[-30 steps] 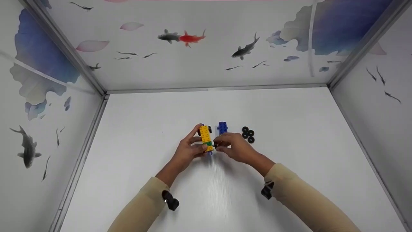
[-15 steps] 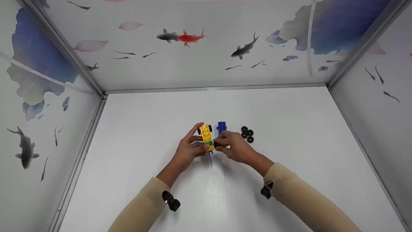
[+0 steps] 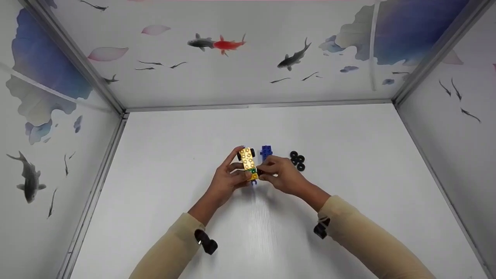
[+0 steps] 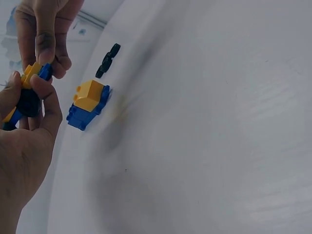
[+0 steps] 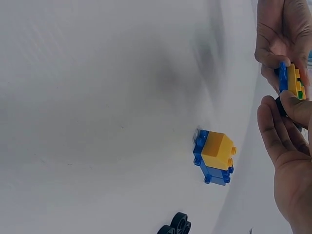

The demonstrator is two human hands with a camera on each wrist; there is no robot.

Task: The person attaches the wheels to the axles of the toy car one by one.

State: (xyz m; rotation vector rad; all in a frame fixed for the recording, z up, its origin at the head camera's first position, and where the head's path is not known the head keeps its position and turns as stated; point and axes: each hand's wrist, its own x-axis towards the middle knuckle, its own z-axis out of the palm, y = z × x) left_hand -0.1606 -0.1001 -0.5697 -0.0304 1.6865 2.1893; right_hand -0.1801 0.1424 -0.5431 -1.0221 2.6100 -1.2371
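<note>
My left hand [image 3: 224, 181] holds a toy block car [image 3: 247, 159] with yellow bricks, a green piece and a blue base, raised over the white table. Black wheels are on its far end, one of them a dark wheel [image 4: 28, 103] by the left fingers. At the near right side of the car, my right hand [image 3: 286, 176] pinches a small black wheel [image 5: 280, 106] between thumb and fingers, right against the blue base [image 5: 282, 78]. Those fingers largely cover the wheel in the head view.
Just beyond the right hand stands a second blue base [image 3: 266, 150], bearing a yellow sloped brick [image 5: 217, 148]. Several loose black wheels [image 3: 297, 159] lie right of it. White panels with painted fish [image 3: 228, 44] enclose the table's back and sides.
The right fingers and the wheel have come closer to the car's side. The car has tilted slightly, so its yellow top now catches the light. Both hands keep their holds.
</note>
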